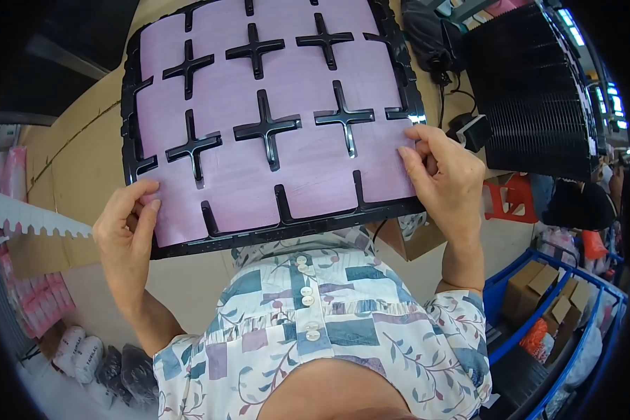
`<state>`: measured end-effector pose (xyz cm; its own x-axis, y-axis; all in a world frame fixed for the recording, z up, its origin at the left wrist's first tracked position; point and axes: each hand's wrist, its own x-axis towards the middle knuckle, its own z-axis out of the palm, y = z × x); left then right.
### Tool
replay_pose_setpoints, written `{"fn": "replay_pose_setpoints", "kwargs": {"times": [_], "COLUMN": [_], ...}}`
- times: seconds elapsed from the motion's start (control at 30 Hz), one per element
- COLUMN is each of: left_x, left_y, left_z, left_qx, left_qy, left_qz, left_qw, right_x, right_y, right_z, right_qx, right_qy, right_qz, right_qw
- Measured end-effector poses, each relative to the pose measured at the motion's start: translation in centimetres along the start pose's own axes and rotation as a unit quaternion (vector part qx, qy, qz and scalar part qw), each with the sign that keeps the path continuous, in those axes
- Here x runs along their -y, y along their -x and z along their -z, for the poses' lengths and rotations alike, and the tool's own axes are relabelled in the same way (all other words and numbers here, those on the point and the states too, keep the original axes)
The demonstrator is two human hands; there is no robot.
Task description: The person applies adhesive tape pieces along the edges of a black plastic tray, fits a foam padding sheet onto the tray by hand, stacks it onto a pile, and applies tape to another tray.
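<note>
A pinkish-purple sheet [311, 187] lies over a black plastic tray [308, 227] in front of my body. Several black cross-shaped ridges [267, 129] stand up through slots in the sheet. At the near left corner, my left hand [124, 227] pinches the sheet's edge between thumb and fingers. My right hand [449, 178] does the same on the right side, thumb on top of the sheet and index finger by the tray's rim. Along the near edge, short black ribs poke through the sheet's notches.
A tall stack of black ribbed trays [532, 94] stands at the right, beside a small black device [470, 131] with cables. Brown board [77, 157] covers the table. A white toothed strip [38, 215] juts in from the left. Low right is a blue-framed cart [500, 278] holding cardboard boxes [530, 285].
</note>
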<state>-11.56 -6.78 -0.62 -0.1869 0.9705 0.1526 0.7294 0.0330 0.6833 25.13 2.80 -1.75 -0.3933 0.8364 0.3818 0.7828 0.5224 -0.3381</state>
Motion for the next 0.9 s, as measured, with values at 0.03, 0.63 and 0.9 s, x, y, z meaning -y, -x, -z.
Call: {"fn": "replay_pose_setpoints", "kwargs": {"times": [0.03, 0.63, 0.9], "left_x": [-0.1, 0.8, 0.9], "left_y": [0.1, -0.2, -0.1], "left_z": [0.0, -0.6, -0.7], "left_qx": [0.004, -0.054, -0.064], "left_qy": [-0.013, -0.070, -0.079], "left_qz": [0.001, -0.046, -0.043], "left_qw": [1.000, 0.995, 0.994], "right_x": [0.1, 1.0, 0.9], "right_y": [0.1, 0.0, 0.0], "right_z": [0.0, -1.0, -1.2], "right_qx": [0.001, -0.013, -0.028], "right_qy": [0.000, 0.014, 0.051], "right_qz": [0.002, -0.004, 0.049], "right_qw": [1.000, 1.000, 0.997]}}
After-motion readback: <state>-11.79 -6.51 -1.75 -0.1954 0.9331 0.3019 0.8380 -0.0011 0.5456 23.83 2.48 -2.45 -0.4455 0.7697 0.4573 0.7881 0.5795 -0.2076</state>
